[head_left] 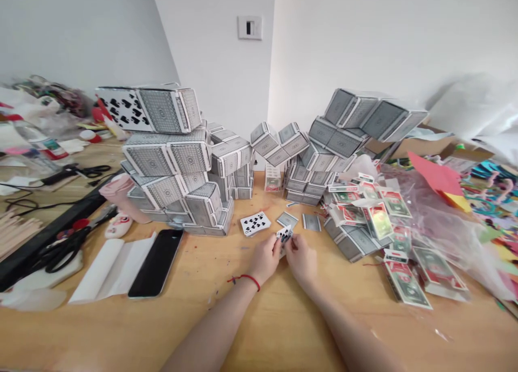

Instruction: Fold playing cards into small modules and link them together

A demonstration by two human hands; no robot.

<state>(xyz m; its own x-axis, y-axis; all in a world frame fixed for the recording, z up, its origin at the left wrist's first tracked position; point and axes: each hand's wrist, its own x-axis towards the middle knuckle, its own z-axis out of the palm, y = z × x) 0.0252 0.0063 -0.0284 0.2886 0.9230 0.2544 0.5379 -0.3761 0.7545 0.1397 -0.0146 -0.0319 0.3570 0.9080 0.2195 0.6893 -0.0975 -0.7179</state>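
Between my two hands, low over the table, is a playing card [284, 233] with black pips. My left hand [266, 259], with a red cord at the wrist, pinches its left side. My right hand [301, 257] is closed on its right side. Just beyond my left hand lies a small pile of cards [255, 223], a spade card face up on top. A folded card [287, 219] and another grey-backed card [311, 222] lie past my fingertips. Card-built blocks are stacked on the left [174, 183] and right [319, 167], with joined blocks [279, 143] between them.
A black phone [157, 263], white paper [109, 267], scissors [68, 248] and a white glue bottle lie left. Opened card boxes [404, 280] and plastic wrap [457, 237] crowd the right. Coloured paper [435, 175] lies farther right. A white wall [343, 38] stands behind.
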